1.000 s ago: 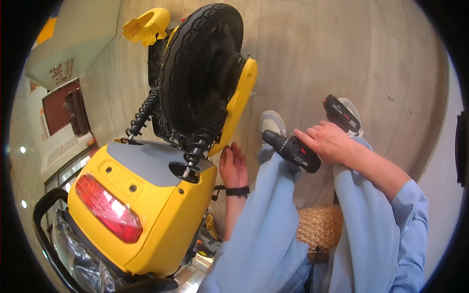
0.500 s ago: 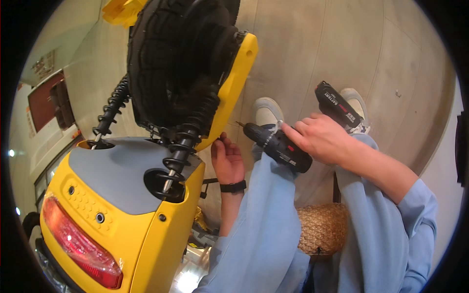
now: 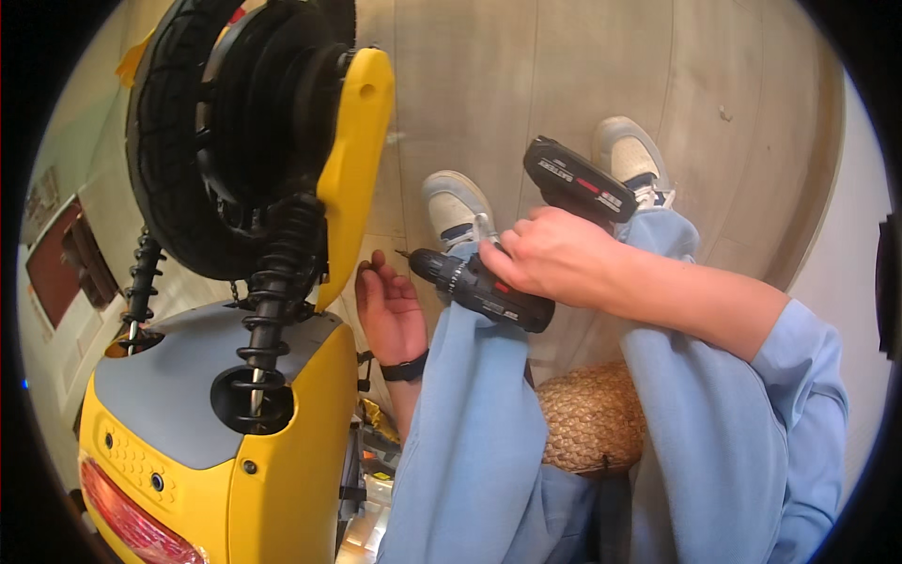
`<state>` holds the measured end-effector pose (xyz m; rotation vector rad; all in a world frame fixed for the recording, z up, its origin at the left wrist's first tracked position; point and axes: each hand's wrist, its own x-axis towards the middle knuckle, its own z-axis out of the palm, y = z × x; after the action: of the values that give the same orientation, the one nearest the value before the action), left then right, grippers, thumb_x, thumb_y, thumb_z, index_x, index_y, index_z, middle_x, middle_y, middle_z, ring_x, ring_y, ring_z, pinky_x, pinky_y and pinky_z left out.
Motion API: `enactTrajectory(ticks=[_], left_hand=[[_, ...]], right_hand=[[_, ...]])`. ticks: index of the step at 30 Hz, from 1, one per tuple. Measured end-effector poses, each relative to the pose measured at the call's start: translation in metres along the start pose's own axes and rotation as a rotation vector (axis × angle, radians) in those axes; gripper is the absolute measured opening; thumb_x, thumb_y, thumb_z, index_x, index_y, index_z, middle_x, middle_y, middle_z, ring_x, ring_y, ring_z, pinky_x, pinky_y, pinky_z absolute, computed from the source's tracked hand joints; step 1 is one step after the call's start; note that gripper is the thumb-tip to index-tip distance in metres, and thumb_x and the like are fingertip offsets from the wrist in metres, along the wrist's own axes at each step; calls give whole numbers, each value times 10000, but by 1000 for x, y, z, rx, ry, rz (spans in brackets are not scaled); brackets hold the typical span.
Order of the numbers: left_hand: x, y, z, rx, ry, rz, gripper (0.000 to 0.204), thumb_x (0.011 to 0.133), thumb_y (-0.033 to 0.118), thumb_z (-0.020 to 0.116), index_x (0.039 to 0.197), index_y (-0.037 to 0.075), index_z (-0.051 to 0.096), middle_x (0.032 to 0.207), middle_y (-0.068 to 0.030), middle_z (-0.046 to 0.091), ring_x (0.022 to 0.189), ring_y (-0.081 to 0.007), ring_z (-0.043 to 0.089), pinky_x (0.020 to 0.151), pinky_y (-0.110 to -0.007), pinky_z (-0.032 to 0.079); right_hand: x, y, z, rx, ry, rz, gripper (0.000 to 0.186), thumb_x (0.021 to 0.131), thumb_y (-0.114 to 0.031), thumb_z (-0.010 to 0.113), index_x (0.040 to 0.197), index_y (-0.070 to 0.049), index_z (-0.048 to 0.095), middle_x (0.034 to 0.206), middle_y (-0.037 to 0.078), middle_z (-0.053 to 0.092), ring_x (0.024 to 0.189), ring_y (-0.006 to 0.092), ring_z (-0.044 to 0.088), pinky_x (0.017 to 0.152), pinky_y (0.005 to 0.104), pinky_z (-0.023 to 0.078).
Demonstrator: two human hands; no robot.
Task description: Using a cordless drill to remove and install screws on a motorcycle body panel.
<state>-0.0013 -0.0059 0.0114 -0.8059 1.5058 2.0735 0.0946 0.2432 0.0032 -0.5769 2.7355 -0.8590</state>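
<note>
My right hand [image 3: 554, 254] grips a black cordless drill [image 3: 498, 296], its battery pack uppermost and its thin bit pointing left. Close to that bit is my left hand [image 3: 393, 315], palm up, with thumb and index finger pinched together; whatever lies between the fingertips is too small to make out. A black band circles the left wrist. Beside this hand rises the yellow swing arm [image 3: 352, 179] of a yellow-and-grey scooter [image 3: 282, 489]. Its black tyre [image 3: 155, 141] and black coil shock absorber [image 3: 268, 301] stand above the body.
A woven straw seat [image 3: 592, 418] shows between my legs. My shoes [image 3: 458, 202] rest on the wood-look floor [image 3: 470, 75]. A red tail light [image 3: 132, 512] sits at the scooter's lower left. Assorted small items [image 3: 381, 461] lie beside the scooter's right side.
The whole view has shifted, so the scooter appears farther left. My left hand has come away from the swing arm, and the drill bit is closer to its fingertips.
</note>
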Motion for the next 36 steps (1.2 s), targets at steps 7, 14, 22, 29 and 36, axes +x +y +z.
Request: enactTrajectory(ticks=[7,14,22,29,36], left_hand=[[-6,19,-9,16,-41,52,236,977,212,576,1164,73,537,1151,-49,622,900,-101,589,745,-239,475],[-16,36,-22,-146,-33,-48,267,971,211,586,1183,53,542,1196,-65,625,931,-112,612,755,-258,494],[13,3,-16,-73,91,107,234,954,153,599,1170,66,574,1179,-72,646,942,-129,619,765,-257,511],[17,4,-12,-264,221,-85,247,924,96,637,1167,80,595,1127,-32,640,979,-133,597,816,-266,503],[5,18,1,-273,291,-75,221,929,21,598,1148,13,579,1106,-90,629,1055,-182,598,843,-306,551]], right_hand=[[3,-6,9,-91,-23,-15,341,831,-174,566,1105,28,589,728,49,622,665,200,636,593,318,471],[1,-7,5,-93,20,6,349,822,-163,572,1117,22,590,722,48,621,665,201,635,600,314,470],[-3,-1,1,-65,99,5,209,797,-159,601,948,-15,592,653,24,609,639,193,640,595,312,467],[-2,-2,-6,-53,-42,41,393,806,-132,582,1181,-18,589,783,37,614,735,184,634,670,307,477],[-6,-1,-8,-45,-65,51,427,779,-119,574,1192,-8,580,774,46,595,736,207,616,677,326,476]])
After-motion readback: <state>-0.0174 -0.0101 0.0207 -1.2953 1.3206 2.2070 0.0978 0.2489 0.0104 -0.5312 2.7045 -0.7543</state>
